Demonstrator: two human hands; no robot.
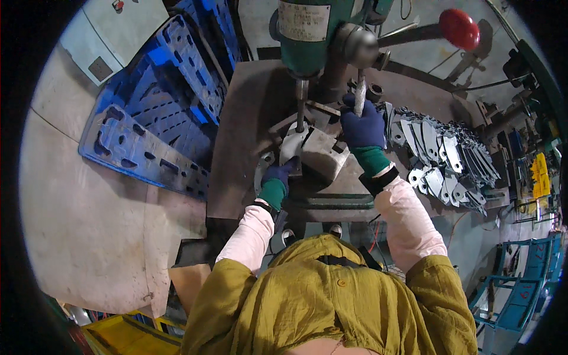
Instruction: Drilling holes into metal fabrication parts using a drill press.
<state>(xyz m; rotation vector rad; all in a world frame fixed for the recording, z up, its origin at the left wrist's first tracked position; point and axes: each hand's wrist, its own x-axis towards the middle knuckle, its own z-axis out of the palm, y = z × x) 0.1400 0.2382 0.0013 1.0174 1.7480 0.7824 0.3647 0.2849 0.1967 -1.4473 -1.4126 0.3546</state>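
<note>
Both my hands wear dark blue gloves with green cuffs. My right hand is wrapped round the feed lever of a green drill press. Low on the other side, my left hand grips the near end of a flat grey metal plate; its fingertips are partly hidden. The press's spindle comes down onto the plate's far end, though I cannot tell whether it cuts. Beside the plate sits a blocky metal fixture. Another flat plate with a hole lies left of my left hand.
Many flat metal blades are heaped on the right of the brown worktable. A second lever with a red knob sticks out at upper right. Blue plastic pallets stand at left, a blue metal rack at lower right.
</note>
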